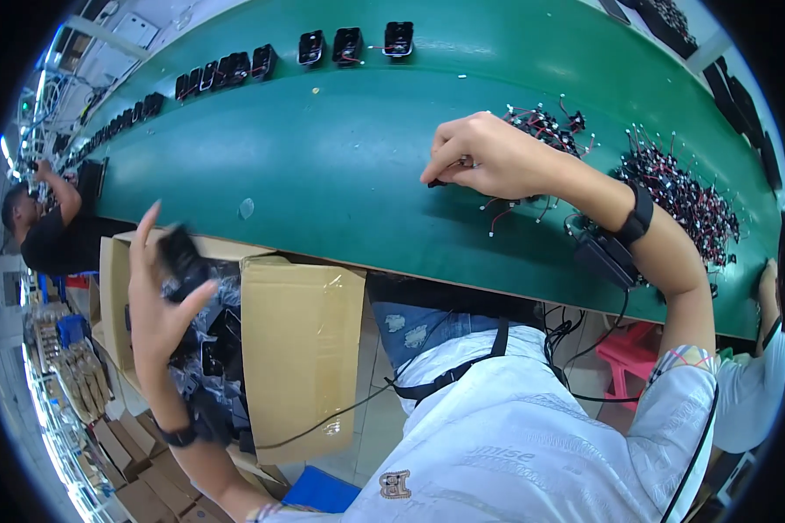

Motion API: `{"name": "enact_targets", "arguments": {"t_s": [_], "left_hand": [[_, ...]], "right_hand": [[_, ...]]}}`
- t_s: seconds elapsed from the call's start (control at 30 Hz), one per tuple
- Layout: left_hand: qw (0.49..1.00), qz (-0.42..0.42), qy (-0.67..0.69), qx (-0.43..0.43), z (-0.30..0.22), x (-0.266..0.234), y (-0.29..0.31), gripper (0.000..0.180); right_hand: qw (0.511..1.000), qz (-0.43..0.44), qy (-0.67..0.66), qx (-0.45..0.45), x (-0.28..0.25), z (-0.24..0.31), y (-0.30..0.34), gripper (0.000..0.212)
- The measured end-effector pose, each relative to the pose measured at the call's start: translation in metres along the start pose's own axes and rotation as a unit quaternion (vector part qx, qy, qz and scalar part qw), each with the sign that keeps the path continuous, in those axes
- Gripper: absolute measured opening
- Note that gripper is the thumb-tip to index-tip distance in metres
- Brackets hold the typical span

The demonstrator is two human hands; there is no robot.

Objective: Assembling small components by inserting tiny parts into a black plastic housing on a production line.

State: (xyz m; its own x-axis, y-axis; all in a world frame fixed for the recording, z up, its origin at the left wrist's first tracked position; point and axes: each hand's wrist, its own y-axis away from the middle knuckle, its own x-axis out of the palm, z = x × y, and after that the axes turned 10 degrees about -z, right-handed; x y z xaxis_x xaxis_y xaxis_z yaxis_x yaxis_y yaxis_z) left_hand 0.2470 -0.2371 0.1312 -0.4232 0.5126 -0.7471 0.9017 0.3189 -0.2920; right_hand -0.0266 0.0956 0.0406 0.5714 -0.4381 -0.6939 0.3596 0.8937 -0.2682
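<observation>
My left hand (157, 301) is raised over an open cardboard box (301, 349) at my left side and grips a small black boxy part (180, 251) between thumb and fingers; the part is blurred. My right hand (488, 157) rests on the green table (323, 157), fingers pinched on a small black wired piece (439, 182). Just beyond that hand lies a pile of small black parts with red and black wires (545, 126). The box holds several more black parts (214, 340).
A bigger heap of wired parts (685, 196) lies at the right. A row of black boxy parts (305, 50) runs along the table's far side. One person (48, 231) works at the far left, another person's arm (772, 288) shows at the right. A pink stool (628, 357) stands below.
</observation>
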Motion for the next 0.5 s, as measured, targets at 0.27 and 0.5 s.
{"name": "enact_targets", "arguments": {"t_s": [0.27, 0.5], "left_hand": [[0.958, 0.184, 0.118, 0.187, -0.081, 0.178, -0.098, 0.077], [0.973, 0.163, 0.118, 0.112, -0.043, 0.219, -0.110, 0.077]], "right_hand": [[0.978, -0.200, -0.036, 0.051, -0.016, 0.029, 0.026, 0.019], [0.970, -0.210, 0.068, 0.103, -0.015, 0.029, 0.069, 0.017]]}}
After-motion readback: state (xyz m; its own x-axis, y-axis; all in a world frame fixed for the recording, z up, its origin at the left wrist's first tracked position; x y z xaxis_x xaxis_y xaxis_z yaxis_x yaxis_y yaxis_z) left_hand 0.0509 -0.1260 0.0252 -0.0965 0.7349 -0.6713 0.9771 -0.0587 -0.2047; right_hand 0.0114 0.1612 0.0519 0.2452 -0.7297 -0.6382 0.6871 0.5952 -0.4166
